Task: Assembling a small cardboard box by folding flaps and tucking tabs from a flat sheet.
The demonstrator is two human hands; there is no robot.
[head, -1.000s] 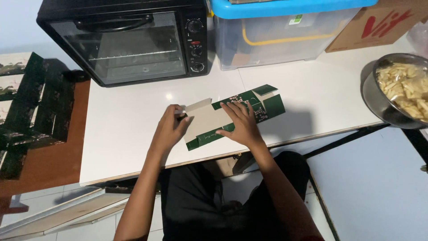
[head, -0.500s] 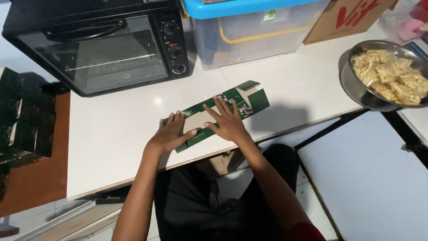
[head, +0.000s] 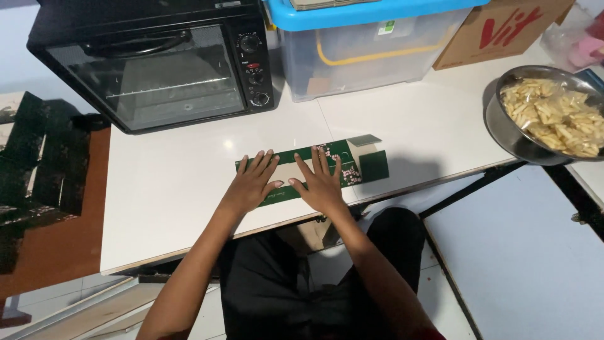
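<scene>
A flat, dark green cardboard box blank with a pale inner side lies on the white table near its front edge. My left hand presses flat on its left part, fingers spread. My right hand lies flat on the middle, fingers spread and pointing away from me. One small flap stands up at the right end of the blank.
A black countertop oven stands at the back left. Beside it is a clear storage tub with a blue lid, then a brown carton. A metal bowl of pale fried sticks sits at right. Dark green blanks lie at left.
Both hands have flattened onto the blank, which now lies nearly level across the table instead of slanting. The view has shifted so the oven and bowl sit further in.
</scene>
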